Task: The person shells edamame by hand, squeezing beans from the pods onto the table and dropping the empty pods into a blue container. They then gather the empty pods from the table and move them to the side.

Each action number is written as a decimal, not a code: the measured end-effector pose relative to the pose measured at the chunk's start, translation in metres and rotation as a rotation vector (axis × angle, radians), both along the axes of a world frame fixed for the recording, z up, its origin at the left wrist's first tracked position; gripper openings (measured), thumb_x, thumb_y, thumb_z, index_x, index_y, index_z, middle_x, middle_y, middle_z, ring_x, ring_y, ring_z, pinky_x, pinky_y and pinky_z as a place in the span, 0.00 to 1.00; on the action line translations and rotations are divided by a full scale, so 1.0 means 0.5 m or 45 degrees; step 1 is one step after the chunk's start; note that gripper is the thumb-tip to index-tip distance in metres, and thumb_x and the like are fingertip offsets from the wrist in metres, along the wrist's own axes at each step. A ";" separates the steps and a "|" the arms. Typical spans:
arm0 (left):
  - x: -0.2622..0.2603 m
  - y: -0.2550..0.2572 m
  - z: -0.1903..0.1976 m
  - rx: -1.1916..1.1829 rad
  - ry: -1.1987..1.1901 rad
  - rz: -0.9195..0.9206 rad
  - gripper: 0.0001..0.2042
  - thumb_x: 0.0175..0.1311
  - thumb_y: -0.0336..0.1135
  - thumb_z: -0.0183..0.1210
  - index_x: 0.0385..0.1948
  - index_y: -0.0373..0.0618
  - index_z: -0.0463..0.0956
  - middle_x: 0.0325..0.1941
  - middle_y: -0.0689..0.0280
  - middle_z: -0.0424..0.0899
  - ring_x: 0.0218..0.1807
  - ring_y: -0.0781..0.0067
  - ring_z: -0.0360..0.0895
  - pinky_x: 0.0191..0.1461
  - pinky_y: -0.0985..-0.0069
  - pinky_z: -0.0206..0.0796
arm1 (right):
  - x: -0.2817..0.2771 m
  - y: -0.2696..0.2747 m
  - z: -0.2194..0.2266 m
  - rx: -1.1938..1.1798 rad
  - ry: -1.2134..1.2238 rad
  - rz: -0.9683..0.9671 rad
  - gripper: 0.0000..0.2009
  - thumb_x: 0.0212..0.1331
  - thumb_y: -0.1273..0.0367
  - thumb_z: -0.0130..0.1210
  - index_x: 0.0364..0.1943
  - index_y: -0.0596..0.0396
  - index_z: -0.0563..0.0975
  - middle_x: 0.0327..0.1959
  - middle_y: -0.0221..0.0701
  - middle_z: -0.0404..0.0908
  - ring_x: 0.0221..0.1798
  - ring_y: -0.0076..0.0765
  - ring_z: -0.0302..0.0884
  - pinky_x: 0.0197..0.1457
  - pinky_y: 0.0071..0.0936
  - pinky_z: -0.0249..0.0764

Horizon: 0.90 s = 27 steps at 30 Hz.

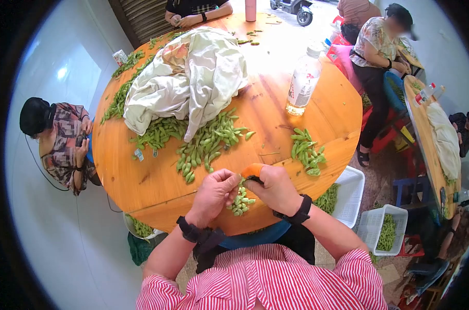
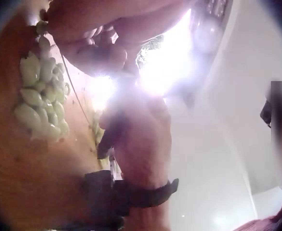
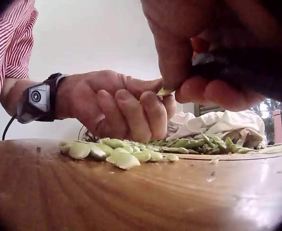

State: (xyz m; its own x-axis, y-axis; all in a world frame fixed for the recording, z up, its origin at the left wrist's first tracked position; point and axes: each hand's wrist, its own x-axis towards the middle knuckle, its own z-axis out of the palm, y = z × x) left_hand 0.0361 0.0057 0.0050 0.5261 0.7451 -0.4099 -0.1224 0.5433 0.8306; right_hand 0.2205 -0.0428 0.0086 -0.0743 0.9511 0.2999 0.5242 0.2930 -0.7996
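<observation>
Near edge of the round wooden counter (image 1: pixel 157 191), glossy, grain visible. Both hands are held together just above it, close to the rim. A soybean pod (image 3: pixel 165 91) is pinched between the curled fingers of the left hand (image 1: pixel 212 194) and the fingers of the right hand (image 1: pixel 273 187); an orange cover (image 1: pixel 253 169) is worn on the right thumb. A small blade-like metal tip seems to be held under the right thumb in the right wrist view; it cannot be told for certain.

Directly below the hands, a small heap of shelled beans (image 1: pixel 240 201) is seen lying on the counter, pale green, smooth, oval. Bare wood is left open to either side of the heap.

A large pile of unshelled pods (image 1: pixel 206 144) is spread towards the centre, partly covered by a crumpled whitish cloth (image 1: pixel 190 77). A smaller pod pile (image 1: pixel 306 151) lies to the right, near the rim. A clear plastic bottle (image 1: pixel 302 82) stands beyond it; its label is unreadable.

White perforated plastic baskets (image 1: pixel 350 194) are set on the floor beside the counter.
</observation>
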 end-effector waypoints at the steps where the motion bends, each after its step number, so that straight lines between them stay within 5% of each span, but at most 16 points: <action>1: 0.001 -0.003 0.005 0.006 -0.004 -0.003 0.10 0.69 0.39 0.60 0.32 0.43 0.76 0.21 0.71 0.75 0.19 0.83 0.68 0.20 0.85 0.60 | 0.000 0.001 -0.001 0.011 -0.052 -0.003 0.07 0.53 0.70 0.60 0.31 0.58 0.76 0.27 0.43 0.77 0.32 0.53 0.79 0.32 0.43 0.74; 6: -0.001 -0.014 0.018 0.203 0.246 -0.025 0.11 0.71 0.39 0.57 0.33 0.41 0.79 0.24 0.72 0.79 0.21 0.86 0.71 0.23 0.87 0.63 | 0.004 0.007 -0.010 0.066 -0.176 0.049 0.04 0.53 0.73 0.59 0.32 0.57 0.76 0.26 0.42 0.76 0.30 0.51 0.78 0.31 0.38 0.73; 16: -0.005 0.000 0.017 0.126 0.244 -0.150 0.13 0.73 0.40 0.54 0.36 0.38 0.80 0.26 0.73 0.80 0.23 0.87 0.73 0.26 0.86 0.66 | 0.024 0.038 -0.021 -0.037 -0.194 0.124 0.05 0.52 0.72 0.58 0.30 0.59 0.74 0.26 0.46 0.78 0.32 0.54 0.80 0.32 0.41 0.74; 19: -0.012 0.013 -0.005 0.416 0.443 -0.126 0.11 0.70 0.38 0.57 0.34 0.38 0.80 0.27 0.68 0.82 0.24 0.76 0.77 0.29 0.79 0.69 | 0.061 0.083 -0.035 -0.117 -0.345 -0.098 0.06 0.52 0.71 0.58 0.30 0.60 0.76 0.27 0.49 0.79 0.33 0.57 0.80 0.35 0.45 0.75; 21: -0.016 0.023 -0.007 1.479 0.823 -0.302 0.08 0.63 0.35 0.60 0.33 0.40 0.80 0.28 0.60 0.82 0.29 0.61 0.79 0.34 0.68 0.72 | 0.086 0.097 -0.028 -0.169 -0.406 -0.160 0.07 0.53 0.70 0.57 0.30 0.60 0.76 0.27 0.49 0.80 0.34 0.57 0.80 0.37 0.46 0.75; 24: -0.012 0.031 0.032 1.502 0.978 -0.557 0.07 0.59 0.35 0.60 0.30 0.41 0.80 0.32 0.54 0.81 0.36 0.50 0.79 0.40 0.60 0.72 | 0.125 0.103 -0.004 -0.288 -0.622 -0.279 0.09 0.53 0.68 0.56 0.30 0.61 0.77 0.28 0.49 0.80 0.36 0.58 0.80 0.40 0.49 0.75; 27: 0.016 0.066 0.043 1.609 1.037 -0.519 0.08 0.60 0.35 0.61 0.34 0.40 0.80 0.34 0.55 0.82 0.38 0.52 0.80 0.41 0.62 0.71 | 0.155 0.085 0.012 -0.333 -0.808 -0.357 0.10 0.54 0.66 0.54 0.29 0.61 0.77 0.30 0.47 0.81 0.40 0.56 0.80 0.43 0.50 0.75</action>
State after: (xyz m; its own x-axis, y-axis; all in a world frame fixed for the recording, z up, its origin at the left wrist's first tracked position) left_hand 0.0440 0.0387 0.0265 0.7271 0.6811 0.0857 0.5485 -0.6515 0.5241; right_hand 0.2981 -0.0003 0.0144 0.0985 0.9943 0.0409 0.9359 -0.0786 -0.3433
